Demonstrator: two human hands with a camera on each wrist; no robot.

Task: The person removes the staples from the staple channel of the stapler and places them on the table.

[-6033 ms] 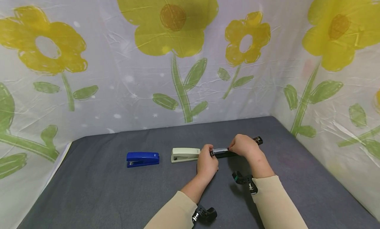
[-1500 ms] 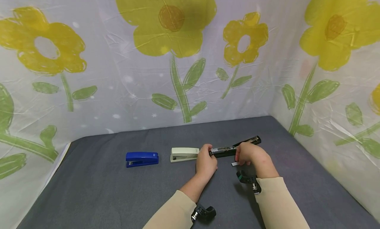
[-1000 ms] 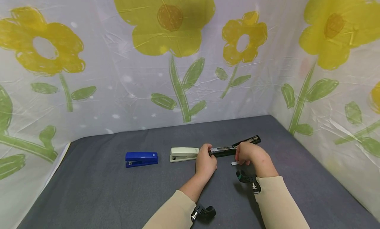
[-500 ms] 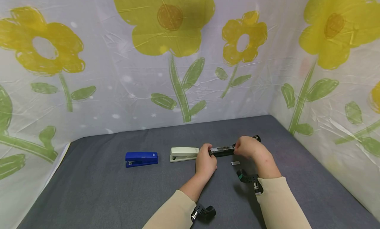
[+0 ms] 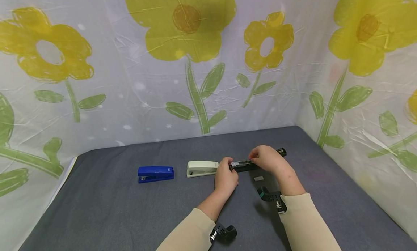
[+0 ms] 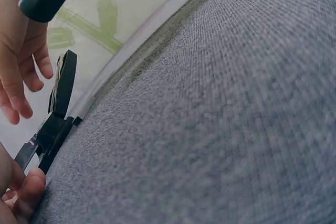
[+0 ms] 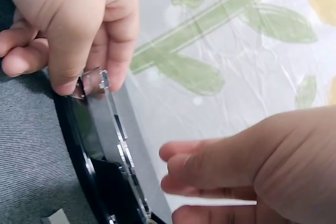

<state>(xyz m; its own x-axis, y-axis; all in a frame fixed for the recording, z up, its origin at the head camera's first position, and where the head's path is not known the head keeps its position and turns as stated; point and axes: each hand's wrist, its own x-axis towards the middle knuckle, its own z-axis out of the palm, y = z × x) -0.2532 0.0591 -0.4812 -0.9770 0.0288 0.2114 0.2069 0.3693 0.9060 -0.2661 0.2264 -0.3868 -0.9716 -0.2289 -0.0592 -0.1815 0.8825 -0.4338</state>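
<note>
My left hand (image 5: pixel 226 178) grips the front end of a black stapler (image 5: pixel 243 167), thumb and fingers on either side. The stapler's top arm is swung back, so its metal staple channel (image 7: pixel 119 142) lies bared in the right wrist view. Above the stapler hovers my right hand (image 5: pixel 268 160), its fingers loosely bent with nothing visible between them; the left wrist view shows them hanging apart from the raised top arm (image 6: pixel 64 82). A short silver strip of staples (image 5: pixel 258 178) lies on the cloth just in front of the stapler.
A cream stapler (image 5: pixel 202 167) stands just left of my left hand, and a blue stapler (image 5: pixel 155 174) farther left. Dark grey cloth (image 5: pixel 114 207) covers the table. Flower-printed sheets (image 5: pixel 137 110) hang behind and at the sides.
My right hand has let go of the staple strip, which now lies on the table, and has risen left over the stapler. Six seconds ago no strip showed there. My left hand keeps its grip.
</note>
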